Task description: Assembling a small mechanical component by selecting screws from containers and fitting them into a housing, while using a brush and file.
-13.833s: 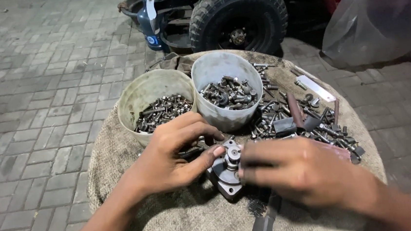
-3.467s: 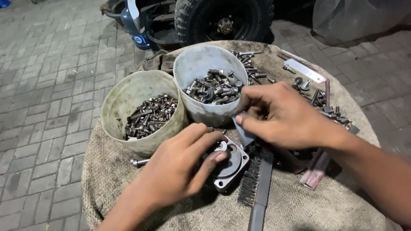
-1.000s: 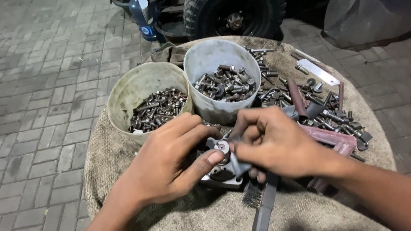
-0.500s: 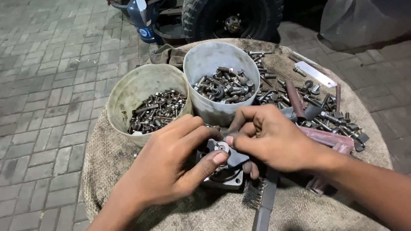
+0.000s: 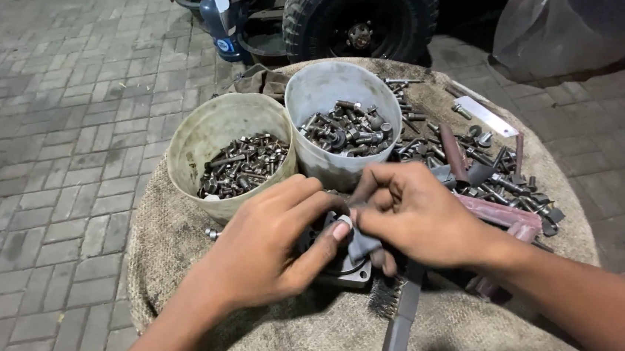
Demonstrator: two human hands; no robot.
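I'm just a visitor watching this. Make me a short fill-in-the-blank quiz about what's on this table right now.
1. Both hands, left hand and right hand, meet over a small ____ part.
2. The two buckets hold nuts and ____.
3. The table is covered with coarse ____.
4. Behind the table stands a black rubber ____.

Missing words: metal; bolts; burlap; tyre

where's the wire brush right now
In the head view the wire brush lies on the burlap-covered table at bottom centre, just below the right hand and beside the metal part both hands are working on.
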